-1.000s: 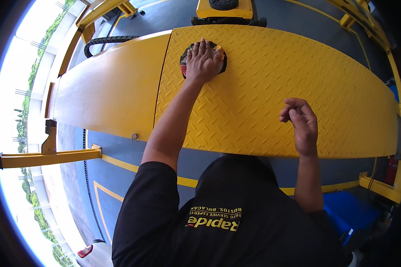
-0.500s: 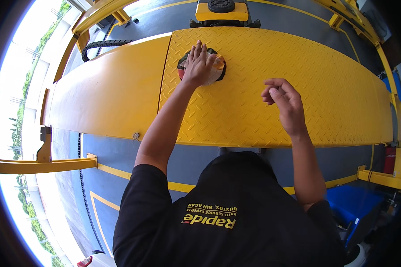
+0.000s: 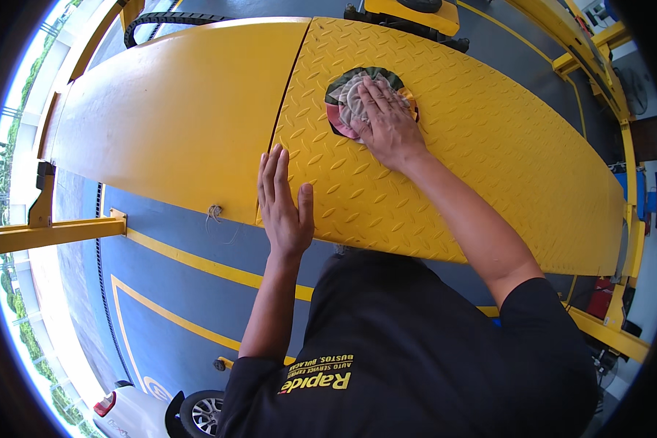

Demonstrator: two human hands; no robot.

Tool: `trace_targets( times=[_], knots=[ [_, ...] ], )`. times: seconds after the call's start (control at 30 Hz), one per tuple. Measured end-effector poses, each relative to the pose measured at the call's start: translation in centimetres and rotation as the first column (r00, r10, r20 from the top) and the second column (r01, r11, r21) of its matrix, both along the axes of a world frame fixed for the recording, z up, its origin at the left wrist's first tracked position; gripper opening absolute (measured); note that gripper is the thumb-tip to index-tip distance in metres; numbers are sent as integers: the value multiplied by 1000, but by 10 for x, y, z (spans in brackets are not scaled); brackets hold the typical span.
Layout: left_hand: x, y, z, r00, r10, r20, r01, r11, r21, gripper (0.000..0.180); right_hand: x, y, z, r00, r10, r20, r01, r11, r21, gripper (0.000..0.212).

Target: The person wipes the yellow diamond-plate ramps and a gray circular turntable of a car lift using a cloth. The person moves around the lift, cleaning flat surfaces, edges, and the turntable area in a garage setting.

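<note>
My right hand (image 3: 394,130) presses flat, with fingers stretched out, on a round patchwork rag (image 3: 338,93) of grey, green, pink and orange cloth. The rag lies on the raised-tread part of a yellow metal platform (image 3: 482,153). My left hand (image 3: 285,212) is open and holds nothing. Its fingers are stretched out near the platform's front edge, beside the seam between the tread part and a smooth yellow panel (image 3: 168,102). Whether it touches the metal, I cannot tell.
A tuft of string (image 3: 214,212) hangs at the panel's front edge. Beyond the panel curves a black cable chain (image 3: 164,17). Yellow beams (image 3: 66,234) stand at both sides. A white car (image 3: 135,410) is behind at the lower left.
My left hand has come off the rag and drawn back toward the platform's front edge. My right hand has moved onto the rag and flattened out. The view has turned.
</note>
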State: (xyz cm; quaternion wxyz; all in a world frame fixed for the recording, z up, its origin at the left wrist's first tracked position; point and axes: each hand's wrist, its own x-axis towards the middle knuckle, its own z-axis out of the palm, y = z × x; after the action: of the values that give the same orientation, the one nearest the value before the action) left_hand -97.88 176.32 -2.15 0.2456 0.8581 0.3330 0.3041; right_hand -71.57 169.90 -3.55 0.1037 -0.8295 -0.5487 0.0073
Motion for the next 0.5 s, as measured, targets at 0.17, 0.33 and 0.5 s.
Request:
trace_targets(
  times=[0.17,0.33,0.5],
  knots=[
    [13,-1,-5,993,-54,106,46,996,78,59,27,-13,16,998,-10,55,13,998,-62,61],
    [13,3,-6,987,-70,147,59,995,80,56,55,33,3,991,-25,134,19,999,48,54],
    [10,5,-5,980,-79,183,69,996,59,53,18,-36,13,997,17,72,-24,995,96,46]
  ],
)
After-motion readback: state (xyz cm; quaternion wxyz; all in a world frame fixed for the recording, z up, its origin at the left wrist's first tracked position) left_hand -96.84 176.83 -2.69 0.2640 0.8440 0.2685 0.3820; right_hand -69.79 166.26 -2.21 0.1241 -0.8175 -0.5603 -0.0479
